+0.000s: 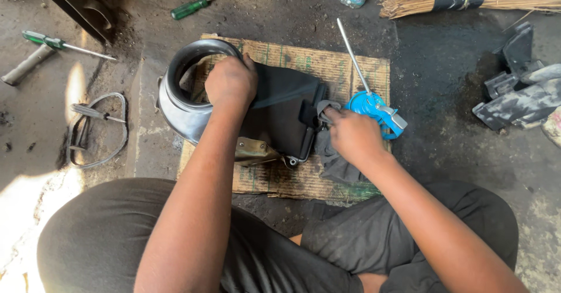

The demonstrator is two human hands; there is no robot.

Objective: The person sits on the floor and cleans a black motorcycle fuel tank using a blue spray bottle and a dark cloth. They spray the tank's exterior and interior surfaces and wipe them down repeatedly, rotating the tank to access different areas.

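The left hand [231, 81] pressed down on a black moulded housing [280, 114], fingers curled over its top beside the round dark opening [187, 65]. The right hand [353, 135] gripped a grey rag [333, 161] tight against the housing's right edge. Just beyond that grip lay a blue oil can [374, 109] with a long metal spout. Everything rested on a worn cardboard sheet [345, 68].

My left hand [231, 81] reaches forward on a nearly straight arm, knuckles up, fingers curled down in a closed grip. My right hand [352, 134] sits nearer, wrist bent inward, fingers pinched shut. Both forearms are bare, angling out from my knees.
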